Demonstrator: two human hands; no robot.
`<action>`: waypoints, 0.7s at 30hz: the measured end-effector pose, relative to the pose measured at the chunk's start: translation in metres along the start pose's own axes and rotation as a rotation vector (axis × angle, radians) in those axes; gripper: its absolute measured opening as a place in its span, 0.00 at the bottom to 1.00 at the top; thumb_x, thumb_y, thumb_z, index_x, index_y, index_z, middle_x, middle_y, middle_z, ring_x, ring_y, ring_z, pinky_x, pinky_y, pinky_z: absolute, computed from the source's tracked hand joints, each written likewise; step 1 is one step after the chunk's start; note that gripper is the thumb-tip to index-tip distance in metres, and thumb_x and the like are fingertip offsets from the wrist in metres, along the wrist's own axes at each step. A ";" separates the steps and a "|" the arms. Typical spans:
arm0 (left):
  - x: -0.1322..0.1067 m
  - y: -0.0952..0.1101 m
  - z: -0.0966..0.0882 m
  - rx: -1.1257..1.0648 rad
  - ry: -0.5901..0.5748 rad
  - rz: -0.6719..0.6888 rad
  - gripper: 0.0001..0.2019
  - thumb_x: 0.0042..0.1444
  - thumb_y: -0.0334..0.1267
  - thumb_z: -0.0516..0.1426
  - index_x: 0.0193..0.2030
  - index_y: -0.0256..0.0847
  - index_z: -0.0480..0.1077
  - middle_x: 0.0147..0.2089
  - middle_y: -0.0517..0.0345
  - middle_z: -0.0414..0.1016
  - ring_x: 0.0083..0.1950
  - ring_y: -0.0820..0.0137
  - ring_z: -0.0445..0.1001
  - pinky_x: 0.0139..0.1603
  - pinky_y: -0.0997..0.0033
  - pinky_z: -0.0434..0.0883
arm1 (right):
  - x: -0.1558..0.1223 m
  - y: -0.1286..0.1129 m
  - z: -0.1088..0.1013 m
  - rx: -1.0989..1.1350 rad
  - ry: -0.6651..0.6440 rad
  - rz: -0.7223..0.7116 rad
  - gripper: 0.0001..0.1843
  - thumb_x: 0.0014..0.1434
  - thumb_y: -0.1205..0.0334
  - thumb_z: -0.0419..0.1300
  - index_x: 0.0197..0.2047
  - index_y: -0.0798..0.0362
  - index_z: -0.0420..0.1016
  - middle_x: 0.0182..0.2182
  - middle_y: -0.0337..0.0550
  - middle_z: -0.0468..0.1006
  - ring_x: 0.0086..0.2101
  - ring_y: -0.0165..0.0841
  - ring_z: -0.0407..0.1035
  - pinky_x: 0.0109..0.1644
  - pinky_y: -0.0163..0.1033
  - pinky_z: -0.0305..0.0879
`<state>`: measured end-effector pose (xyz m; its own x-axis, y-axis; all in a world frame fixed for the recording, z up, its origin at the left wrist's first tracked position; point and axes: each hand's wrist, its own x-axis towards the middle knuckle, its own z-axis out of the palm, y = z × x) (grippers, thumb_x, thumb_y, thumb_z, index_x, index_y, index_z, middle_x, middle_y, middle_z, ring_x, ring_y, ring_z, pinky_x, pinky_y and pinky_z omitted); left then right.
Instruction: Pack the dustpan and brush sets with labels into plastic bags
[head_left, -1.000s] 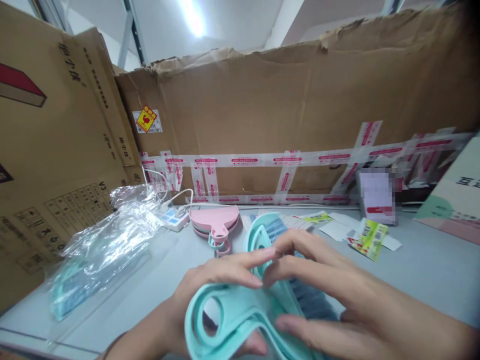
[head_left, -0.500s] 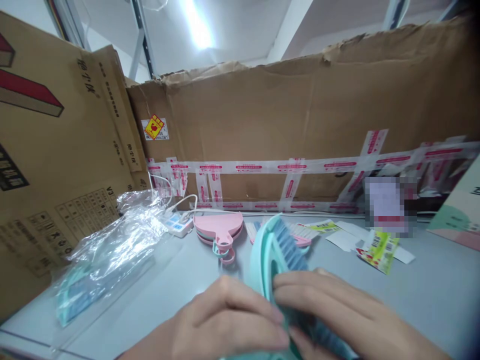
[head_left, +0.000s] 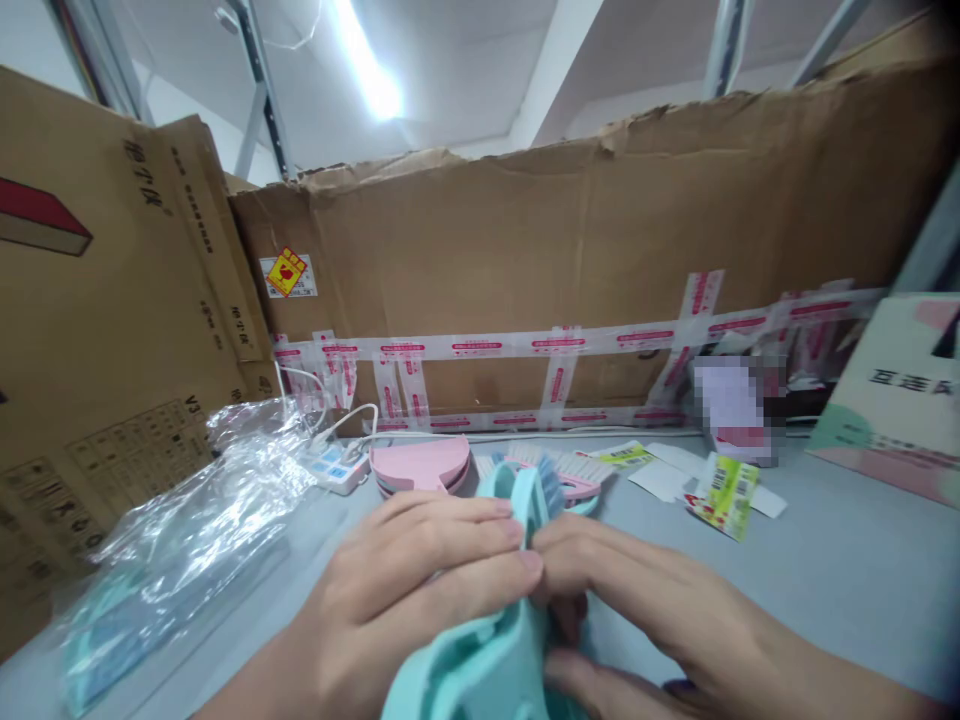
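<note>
Both of my hands hold a mint-green plastic dustpan-and-brush set (head_left: 491,655) low in the middle of the view. My left hand (head_left: 409,590) wraps its fingers over the set's left side. My right hand (head_left: 645,610) grips the right side, fingertips meeting the left ones near the blue bristles (head_left: 551,490) that stick up at the top. Behind the set lies a stack of pink dustpans (head_left: 420,463) and a pink brush (head_left: 574,472) on the grey table (head_left: 840,560).
Clear plastic bags (head_left: 187,530) with a mint set inside lie at the left. A white power strip (head_left: 337,465) sits by the taped cardboard wall (head_left: 525,270). Paper labels (head_left: 724,490) and a printed box (head_left: 892,400) are at the right. A large carton (head_left: 90,330) stands left.
The view tilted up slightly. My hands turned the mint set and closed tighter round it, so the handle hole seen a second ago is hidden and the bristles stand behind my fingertips.
</note>
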<state>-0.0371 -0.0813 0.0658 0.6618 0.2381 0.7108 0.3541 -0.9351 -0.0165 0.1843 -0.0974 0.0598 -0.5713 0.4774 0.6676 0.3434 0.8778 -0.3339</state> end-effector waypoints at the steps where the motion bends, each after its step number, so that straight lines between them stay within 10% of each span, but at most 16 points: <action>1: -0.003 -0.003 -0.002 0.041 0.064 -0.020 0.14 0.58 0.40 0.54 0.51 0.45 0.67 0.43 0.53 0.77 0.48 0.62 0.75 0.51 0.60 0.71 | 0.001 0.001 -0.004 -0.031 0.055 -0.014 0.10 0.54 0.75 0.55 0.38 0.51 0.66 0.30 0.40 0.73 0.31 0.28 0.71 0.35 0.28 0.71; 5: -0.010 -0.035 -0.001 0.175 0.301 -0.085 0.14 0.48 0.42 0.63 0.41 0.45 0.68 0.36 0.57 0.75 0.42 0.62 0.75 0.44 0.58 0.72 | 0.005 0.032 -0.021 -0.264 0.201 -0.126 0.10 0.57 0.73 0.54 0.41 0.51 0.66 0.33 0.43 0.75 0.35 0.30 0.71 0.37 0.32 0.71; 8: -0.014 -0.067 0.016 0.258 0.338 -0.089 0.13 0.46 0.38 0.64 0.37 0.43 0.67 0.35 0.58 0.74 0.39 0.64 0.76 0.41 0.60 0.70 | 0.007 0.084 -0.017 -0.461 0.035 -0.232 0.09 0.59 0.71 0.53 0.42 0.55 0.69 0.40 0.50 0.76 0.40 0.34 0.72 0.42 0.37 0.70; 14: -0.042 -0.107 0.055 0.395 0.130 -0.168 0.03 0.54 0.32 0.57 0.34 0.42 0.65 0.35 0.58 0.75 0.39 0.67 0.75 0.40 0.64 0.64 | -0.008 0.175 0.015 -0.663 -0.445 -0.216 0.17 0.57 0.77 0.50 0.44 0.56 0.74 0.50 0.49 0.74 0.40 0.37 0.72 0.40 0.41 0.68; 21: -0.050 -0.110 0.060 0.120 -0.057 -0.421 0.04 0.56 0.38 0.53 0.37 0.41 0.66 0.37 0.54 0.74 0.39 0.66 0.71 0.41 0.66 0.65 | -0.029 0.205 0.023 -0.539 -0.412 0.022 0.33 0.45 0.83 0.52 0.53 0.51 0.72 0.53 0.46 0.72 0.47 0.39 0.70 0.47 0.42 0.69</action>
<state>-0.0691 0.0257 -0.0101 0.4778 0.6090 0.6331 0.6726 -0.7172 0.1823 0.2545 0.0700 -0.0432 -0.7606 0.5644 0.3207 0.6208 0.7769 0.1052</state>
